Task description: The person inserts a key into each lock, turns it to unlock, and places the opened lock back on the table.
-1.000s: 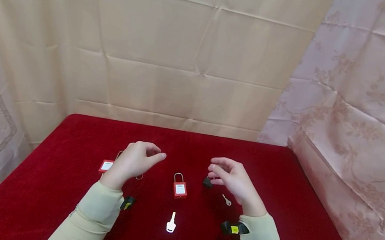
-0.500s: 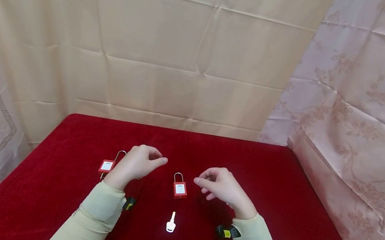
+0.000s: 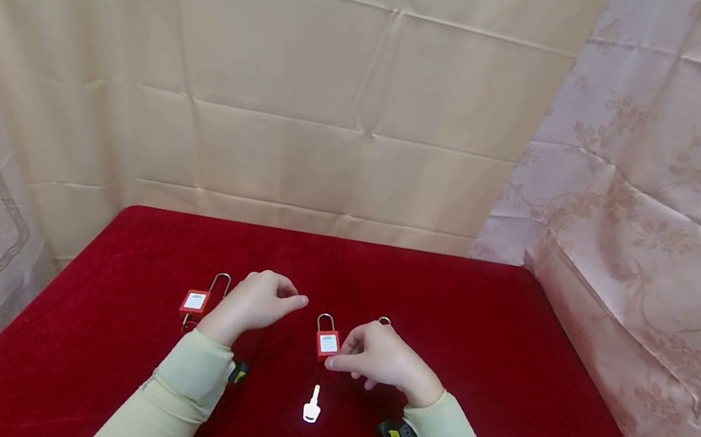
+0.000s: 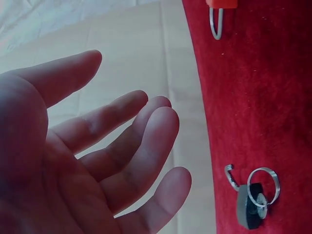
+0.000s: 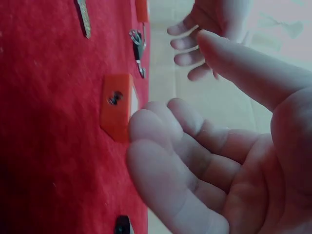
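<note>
A red padlock (image 3: 328, 343) with a white label and metal shackle lies mid-table. Close at its right side is my right hand (image 3: 381, 355), fingers loosely bent and thumb tip by the padlock's lower corner; contact cannot be told. Its keyhole end (image 5: 115, 100) shows in the right wrist view, and nothing sits between thumb and fingers. Nearer to me lies a loose key (image 3: 312, 405). My left hand (image 3: 256, 306) hovers relaxed, holding nothing, above a black padlock (image 4: 249, 207) with a key and ring in it, its shackle open. Farther left lies another red padlock (image 3: 194, 302).
Red cloth (image 3: 448, 293) covers the table. Beige curtain (image 3: 275, 86) hangs behind it, and flowered fabric (image 3: 670, 221) lines the right side. Behind my right hand, a small metal loop (image 3: 384, 320) peeks out.
My right hand has moved left and toward me, from over a small black lock to beside the middle red padlock. My left hand has drifted slightly right and nearer. The locks have not moved.
</note>
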Available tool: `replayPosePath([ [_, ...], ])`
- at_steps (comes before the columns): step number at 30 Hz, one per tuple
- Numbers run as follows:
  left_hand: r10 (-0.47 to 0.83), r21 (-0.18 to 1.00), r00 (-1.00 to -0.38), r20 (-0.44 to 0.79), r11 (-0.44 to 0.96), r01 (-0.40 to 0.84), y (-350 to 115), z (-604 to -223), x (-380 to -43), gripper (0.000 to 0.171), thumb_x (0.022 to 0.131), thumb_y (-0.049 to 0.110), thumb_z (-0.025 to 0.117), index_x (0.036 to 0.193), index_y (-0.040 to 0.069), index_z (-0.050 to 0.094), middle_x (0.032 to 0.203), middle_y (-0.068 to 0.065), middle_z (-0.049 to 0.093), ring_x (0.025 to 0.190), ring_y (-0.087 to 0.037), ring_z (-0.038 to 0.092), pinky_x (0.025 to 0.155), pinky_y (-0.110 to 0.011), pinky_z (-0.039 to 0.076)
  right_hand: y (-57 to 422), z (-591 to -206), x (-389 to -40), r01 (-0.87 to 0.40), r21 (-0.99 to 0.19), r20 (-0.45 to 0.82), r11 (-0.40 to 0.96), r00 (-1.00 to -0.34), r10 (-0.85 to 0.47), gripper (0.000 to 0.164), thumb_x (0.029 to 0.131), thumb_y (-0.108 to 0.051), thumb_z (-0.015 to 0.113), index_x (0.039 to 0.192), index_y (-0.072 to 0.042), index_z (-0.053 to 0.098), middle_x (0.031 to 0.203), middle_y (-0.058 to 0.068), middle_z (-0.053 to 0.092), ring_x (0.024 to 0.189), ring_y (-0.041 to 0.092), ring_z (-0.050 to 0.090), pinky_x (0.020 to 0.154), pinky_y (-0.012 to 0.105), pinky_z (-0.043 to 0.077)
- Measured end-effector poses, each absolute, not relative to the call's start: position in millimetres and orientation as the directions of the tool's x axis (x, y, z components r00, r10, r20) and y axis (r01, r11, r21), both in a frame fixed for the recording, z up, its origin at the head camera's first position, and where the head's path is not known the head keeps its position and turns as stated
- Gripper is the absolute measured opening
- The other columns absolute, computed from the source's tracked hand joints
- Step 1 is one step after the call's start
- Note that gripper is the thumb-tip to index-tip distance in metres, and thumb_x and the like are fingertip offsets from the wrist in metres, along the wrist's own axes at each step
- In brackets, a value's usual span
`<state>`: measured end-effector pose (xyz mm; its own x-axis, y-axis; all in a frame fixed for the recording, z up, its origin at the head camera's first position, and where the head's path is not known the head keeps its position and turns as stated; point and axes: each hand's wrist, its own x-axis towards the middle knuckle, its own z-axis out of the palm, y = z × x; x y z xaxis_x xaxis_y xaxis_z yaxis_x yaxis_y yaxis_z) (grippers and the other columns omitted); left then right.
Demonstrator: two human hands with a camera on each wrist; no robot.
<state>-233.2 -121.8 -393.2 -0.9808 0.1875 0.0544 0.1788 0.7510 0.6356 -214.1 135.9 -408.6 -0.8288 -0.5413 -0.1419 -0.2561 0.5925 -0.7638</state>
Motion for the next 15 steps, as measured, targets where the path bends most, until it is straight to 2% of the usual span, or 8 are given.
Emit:
replayPosePath([
  [8, 0.199, 0.619, -0.980, 0.007, 0.769, 0.160, -118.1, -403.5, -236.4, 0.026, 0.094, 0.036, 0.072, 0.104, 0.013, 0.079, 0.096, 0.001, 0.073, 0.083, -0.015, 0.065, 0.077, -0.041, 0.054, 123.1, -416.6, -204.7, -0.302, -0.689, -0.222, 0.659, -0.778, -0.588, 0.026, 0.082, -0.032, 0.085, 0.069, -0.016, 0.068, 0.057, 0.004, 0.060, 0.050, 0.017, 0.058, 0.043, 0.035, 0.053],
  [15, 0.224, 0.612, -0.975, -0.018, 0.773, 0.166, -115.4, -406.4, -235.1, 0.023, 0.094, 0.033, 0.073, 0.101, 0.011, 0.079, 0.091, 0.000, 0.073, 0.076, -0.014, 0.062, 0.071, -0.038, 0.053, 113.9, -418.1, -196.3, -0.340, -0.629, -0.245, 0.699, -0.767, -0.593, 0.027, 0.080, -0.034, 0.087, 0.067, -0.020, 0.068, 0.058, -0.002, 0.061, 0.047, 0.014, 0.055, 0.039, 0.032, 0.050],
])
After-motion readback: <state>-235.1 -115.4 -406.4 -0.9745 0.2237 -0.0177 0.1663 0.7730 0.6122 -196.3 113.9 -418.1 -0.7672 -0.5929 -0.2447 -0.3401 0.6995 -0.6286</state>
